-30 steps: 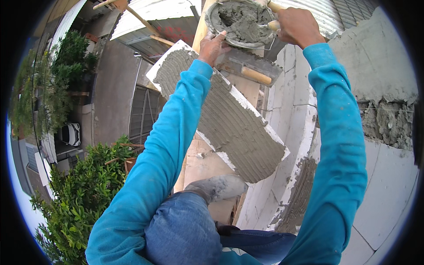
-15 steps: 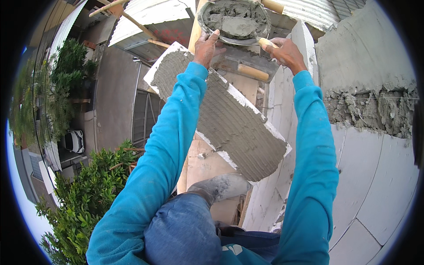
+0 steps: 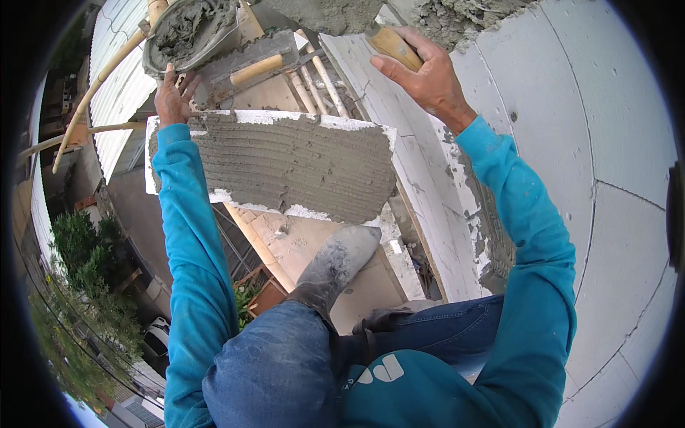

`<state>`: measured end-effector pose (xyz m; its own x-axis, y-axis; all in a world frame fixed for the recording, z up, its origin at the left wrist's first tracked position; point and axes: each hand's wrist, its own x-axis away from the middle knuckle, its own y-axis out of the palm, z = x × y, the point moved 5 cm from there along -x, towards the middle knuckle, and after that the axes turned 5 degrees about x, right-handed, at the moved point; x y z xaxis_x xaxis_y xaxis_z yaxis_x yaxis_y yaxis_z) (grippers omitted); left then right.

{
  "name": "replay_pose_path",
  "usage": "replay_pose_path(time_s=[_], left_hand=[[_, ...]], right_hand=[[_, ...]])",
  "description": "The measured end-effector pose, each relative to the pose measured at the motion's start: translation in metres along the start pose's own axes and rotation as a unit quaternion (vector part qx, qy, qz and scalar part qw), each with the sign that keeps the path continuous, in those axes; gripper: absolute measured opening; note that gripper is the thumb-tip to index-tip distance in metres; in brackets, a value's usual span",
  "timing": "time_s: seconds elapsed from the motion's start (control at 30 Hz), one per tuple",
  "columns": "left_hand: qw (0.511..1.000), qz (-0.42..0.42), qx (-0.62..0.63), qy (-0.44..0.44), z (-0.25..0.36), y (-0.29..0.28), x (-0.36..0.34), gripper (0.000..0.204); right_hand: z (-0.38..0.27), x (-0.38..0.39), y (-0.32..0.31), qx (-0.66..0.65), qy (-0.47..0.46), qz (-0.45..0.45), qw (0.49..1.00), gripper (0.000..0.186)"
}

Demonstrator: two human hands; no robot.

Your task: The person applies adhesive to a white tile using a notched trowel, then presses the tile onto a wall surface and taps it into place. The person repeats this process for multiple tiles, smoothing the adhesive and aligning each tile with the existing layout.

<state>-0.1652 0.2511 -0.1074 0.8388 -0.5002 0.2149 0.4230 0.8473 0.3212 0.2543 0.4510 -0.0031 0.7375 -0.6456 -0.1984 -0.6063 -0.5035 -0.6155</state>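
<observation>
My right hand (image 3: 435,75) is wrapped round the wooden handle of a trowel (image 3: 394,48), held up against the wall at the top. Part of its metal blade shows beyond the handle, near the rough mortar. At the upper left my left hand (image 3: 173,100) grips the near rim of a bucket (image 3: 151,63) of wet grey mortar, thumb on the rim. Below it lies a white block (image 3: 153,153), its upper face spread with ridged grey mortar (image 3: 300,164). A notched trowel (image 3: 257,70) with a wooden handle rests between bucket and wall.
Pale block wall (image 3: 542,128) rises on the right, with a mortar-smeared strip (image 3: 492,228) along its edge. My boot (image 3: 342,257) stands on a board platform (image 3: 285,239). Bamboo poles (image 3: 107,89) and corrugated roofing (image 3: 114,43) lie left, over a drop with trees (image 3: 78,242).
My view has turned toward the wall on the right. My right hand has carried the trowel from the bucket to the wall. My left hand stays at the bucket's rim.
</observation>
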Motion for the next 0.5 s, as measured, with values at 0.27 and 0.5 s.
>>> replay_pose_path(time_s=[0.27,0.5], left_hand=[[0.999,-0.02,-0.041,-0.018,-0.006,-0.007,-0.023,0.05],[0.996,-0.013,-0.046,-0.073,0.009,-0.021,-0.035,0.054]], right_hand=[[0.053,0.341,-0.13,0.161,0.333,-0.004,0.929,0.036],[0.104,0.52,-0.044,0.185,0.504,0.1,0.838,0.043]])
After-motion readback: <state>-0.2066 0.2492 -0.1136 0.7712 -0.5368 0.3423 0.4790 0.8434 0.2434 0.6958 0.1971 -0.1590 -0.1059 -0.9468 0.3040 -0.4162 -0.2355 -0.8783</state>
